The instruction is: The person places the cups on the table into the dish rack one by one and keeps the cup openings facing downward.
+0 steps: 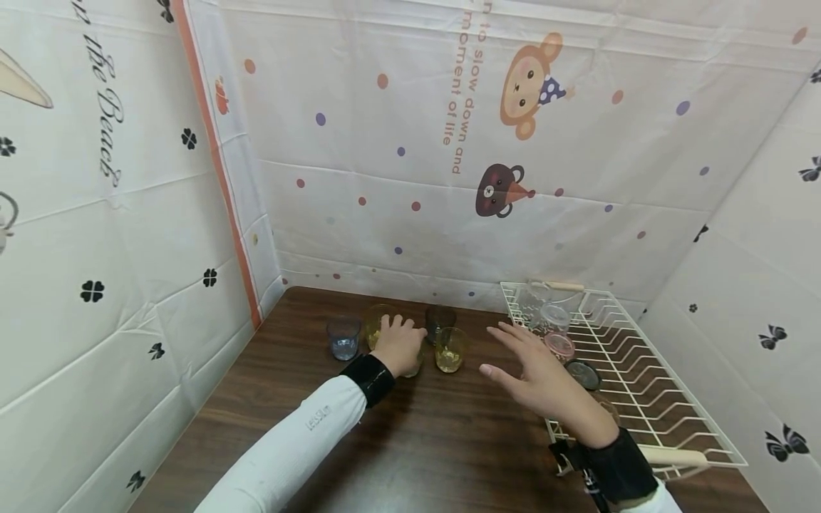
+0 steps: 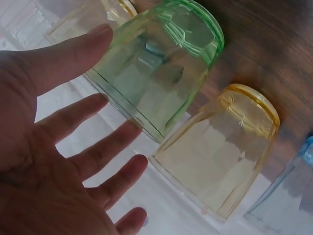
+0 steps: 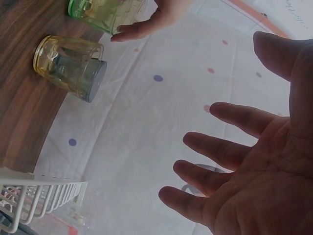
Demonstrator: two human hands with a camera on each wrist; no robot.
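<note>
Dark wooden surface (image 1: 442, 442), with green glass (image 2: 161, 73) left of rack (image 1: 673, 457); apparently reaching, with left grip (image 1: 398, 345) spread at glass, right grip (image 1: 539, 374) spread nearer rack; next, probably, close left grip round glass.

Pretty simple getup tbh. The bare left hand (image 1: 399, 348) has a wide black fabric-looking wristband (image 1: 370, 380) right behind it, then a long white fabric sleeve (image 1: 288, 449) with small grey lettering (image 1: 318, 418) running lengthwise, kinda too tiny to read. The bare right hand (image 1: 545, 381) gets a similar chunky black band (image 1: 618, 467), plus a small black tab (image 1: 564, 456) sticking out on the thumb side. Behind that, a bit of white cuff (image 1: 651, 501) shows.
</note>
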